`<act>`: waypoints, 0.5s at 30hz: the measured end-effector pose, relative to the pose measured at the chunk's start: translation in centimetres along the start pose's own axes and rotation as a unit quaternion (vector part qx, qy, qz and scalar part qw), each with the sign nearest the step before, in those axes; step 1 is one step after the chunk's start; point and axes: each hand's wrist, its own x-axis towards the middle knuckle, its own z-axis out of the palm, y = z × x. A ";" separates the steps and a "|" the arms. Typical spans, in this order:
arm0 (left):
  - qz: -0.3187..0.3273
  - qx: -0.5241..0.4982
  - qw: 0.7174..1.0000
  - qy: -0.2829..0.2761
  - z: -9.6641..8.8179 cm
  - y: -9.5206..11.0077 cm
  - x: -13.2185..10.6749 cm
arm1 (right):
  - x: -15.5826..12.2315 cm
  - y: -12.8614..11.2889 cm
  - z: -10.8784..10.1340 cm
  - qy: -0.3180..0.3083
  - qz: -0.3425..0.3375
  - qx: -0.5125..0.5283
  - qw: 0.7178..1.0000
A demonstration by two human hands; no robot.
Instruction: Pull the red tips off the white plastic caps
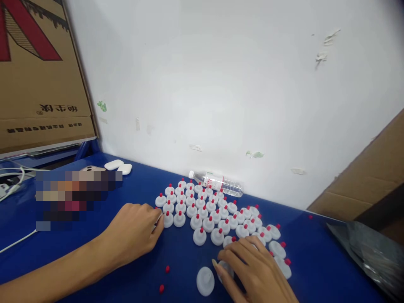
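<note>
A printed cardboard box (47, 84) stood beyond the left end of the blue table (126, 277), and a white cable (19, 242) ran in over that end. A blurred-out patch covered most of a phone (91, 168) there, with two white cases (124, 169) beside it near the far edge. The left hand (135, 229) was drawn in narrow, thumb and finger closed on a white cap (160, 215) mostly hidden by them, at the left end of the cluster. Two loose red tips (167, 269) lay toward the near edge. Rows of red-tipped caps (199, 237) filled the middle of the table, and a clear bottle (214, 182) lay on its side behind them along the far edge. Nearer, a bare cap (205, 283) sat without a tip. Just right of it, the right hand (254, 269) arched over another cap (227, 269), fingers spread moderately; I couldn't tell whether it was gripped or merely covered. A dark plastic bag (362, 248) lay toward the far right corner.
</note>
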 end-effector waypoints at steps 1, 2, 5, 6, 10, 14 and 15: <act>0.001 -0.005 1.000 0.011 0.2 -0.1 0.0 | 0.2 0.0 -0.1 0.004 -0.009 -0.001 1.000; 0.005 -0.013 1.000 0.024 0.4 -0.1 -0.1 | 0.3 0.0 -0.1 0.008 -0.017 -0.002 1.000; 0.035 -0.043 0.996 0.073 0.7 -0.1 -0.2 | 0.8 -0.1 -0.5 0.028 -0.031 -0.005 0.999; 0.049 -0.056 0.993 0.092 0.7 0.0 -0.3 | 1.0 -0.1 -0.7 0.036 -0.032 -0.005 0.999; 0.128 -0.130 0.969 0.167 -0.3 1.0 -0.7 | 1.3 -0.1 -1.9 0.060 -0.042 -0.014 0.997; 0.205 -0.204 0.934 0.212 -1.1 2.2 -1.3 | 1.5 -0.8 -1.8 0.066 -0.072 -0.040 0.994; 0.213 -0.218 0.929 0.211 -1.3 2.5 -1.5 | 1.5 -1.2 -1.2 0.083 -0.073 -0.040 0.993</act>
